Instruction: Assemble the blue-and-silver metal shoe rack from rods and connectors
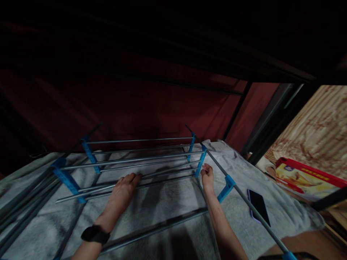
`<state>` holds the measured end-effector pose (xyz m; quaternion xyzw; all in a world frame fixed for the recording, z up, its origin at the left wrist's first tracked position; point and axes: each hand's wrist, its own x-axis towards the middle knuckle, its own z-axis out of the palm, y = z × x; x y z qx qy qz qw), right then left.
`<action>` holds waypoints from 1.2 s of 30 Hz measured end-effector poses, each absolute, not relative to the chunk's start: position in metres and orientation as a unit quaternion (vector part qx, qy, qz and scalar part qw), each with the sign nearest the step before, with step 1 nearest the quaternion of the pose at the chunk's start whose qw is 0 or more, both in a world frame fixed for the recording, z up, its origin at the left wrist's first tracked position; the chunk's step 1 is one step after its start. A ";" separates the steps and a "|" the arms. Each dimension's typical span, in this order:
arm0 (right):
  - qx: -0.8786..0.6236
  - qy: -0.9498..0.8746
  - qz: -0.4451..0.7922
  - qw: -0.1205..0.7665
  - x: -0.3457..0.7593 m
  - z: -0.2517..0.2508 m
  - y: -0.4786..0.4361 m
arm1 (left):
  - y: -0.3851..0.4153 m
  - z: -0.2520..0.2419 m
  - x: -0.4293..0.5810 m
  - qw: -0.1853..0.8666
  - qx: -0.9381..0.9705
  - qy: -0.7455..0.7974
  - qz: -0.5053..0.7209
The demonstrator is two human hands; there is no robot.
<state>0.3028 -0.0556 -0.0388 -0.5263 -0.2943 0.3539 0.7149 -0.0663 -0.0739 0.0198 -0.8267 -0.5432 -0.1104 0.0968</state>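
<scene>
A half-built rack of grey metal tubes and blue plastic brackets stands on a grey blanket [168, 231]. My left hand [126, 187] is closed around a loose metal tube [65, 199], whose near left end sticks out past the left blue bracket [69, 182]. The tube runs slantwise toward the right blue bracket [200, 161]; its far end is hard to make out. Just right of that bracket is my right hand [207, 176], fingers loosely bent and slightly apart, with nothing visible in them. Another blue bracket [226, 187] sits on the right side rail, beside my right forearm.
Several loose tubes [27, 202] lie at the left. A phone [258, 206] rests on the blanket beyond the right side rail [260, 218]. Farther right is a red and yellow box [306, 178]. A dark frame post [282, 130] and a low dark overhang surround the space.
</scene>
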 end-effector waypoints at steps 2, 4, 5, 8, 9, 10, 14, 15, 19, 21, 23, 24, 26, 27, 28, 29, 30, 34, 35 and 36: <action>-0.543 -0.308 0.299 0.721 0.311 -0.036 -0.050 | -0.067 0.020 -0.056 0.099 -0.837 -0.525 -0.117; -0.550 -0.330 0.270 0.718 0.315 -0.032 -0.043 | -0.061 0.018 -0.045 0.097 -0.848 -0.507 -0.120; -0.549 -0.343 0.263 0.715 0.316 -0.030 -0.039 | -0.058 0.017 -0.040 0.093 -0.853 -0.499 -0.122; -0.543 -0.373 0.253 0.708 0.318 -0.027 -0.031 | -0.050 0.014 -0.028 0.093 -0.858 -0.489 -0.125; -0.542 -0.380 0.251 0.706 0.319 -0.027 -0.029 | -0.048 0.014 -0.025 0.098 -0.859 -0.487 -0.126; -0.541 -0.386 0.250 0.705 0.319 -0.027 -0.028 | -0.046 0.014 -0.023 0.103 -0.859 -0.485 -0.127; -0.545 -0.400 0.247 0.695 0.323 -0.027 -0.026 | -0.040 0.018 -0.020 0.117 -0.862 -0.474 -0.135; -0.548 -0.402 0.245 0.692 0.324 -0.028 -0.026 | -0.038 0.019 -0.020 0.120 -0.863 -0.472 -0.136; -0.563 -0.408 0.237 0.678 0.326 -0.031 -0.024 | -0.031 0.021 -0.019 0.123 -0.859 -0.476 -0.142; -0.570 -0.412 0.232 0.672 0.326 -0.033 -0.023 | -0.030 0.021 -0.018 0.120 -0.856 -0.482 -0.144; -0.576 -0.417 0.227 0.666 0.326 -0.035 -0.023 | -0.031 0.022 -0.016 0.117 -0.853 -0.488 -0.144; -0.578 -0.418 0.225 0.664 0.325 -0.036 -0.023 | -0.031 0.022 -0.016 0.114 -0.852 -0.491 -0.143; -0.584 -0.418 0.219 0.660 0.325 -0.037 -0.024 | -0.032 0.023 -0.015 0.109 -0.852 -0.493 -0.140; -0.586 -0.418 0.215 0.659 0.325 -0.037 -0.024 | -0.032 0.023 -0.014 0.107 -0.853 -0.491 -0.138; -0.589 -0.418 0.212 0.659 0.325 -0.037 -0.024 | -0.032 0.023 -0.014 0.107 -0.854 -0.491 -0.138; -0.591 -0.418 0.208 0.658 0.325 -0.037 -0.024 | -0.031 0.022 -0.014 0.107 -0.853 -0.491 -0.139; -0.594 -0.417 0.204 0.657 0.325 -0.037 -0.024 | -0.031 0.022 -0.014 0.107 -0.852 -0.492 -0.139; -0.601 -0.417 0.200 0.651 0.323 -0.030 -0.026 | -0.031 0.021 -0.012 0.098 -0.845 -0.505 -0.145; -0.602 -0.417 0.204 0.649 0.321 -0.027 -0.028 | -0.033 0.021 -0.011 0.093 -0.844 -0.507 -0.147; -0.602 -0.419 0.210 0.647 0.319 -0.025 -0.030 | -0.036 0.021 -0.011 0.089 -0.844 -0.508 -0.149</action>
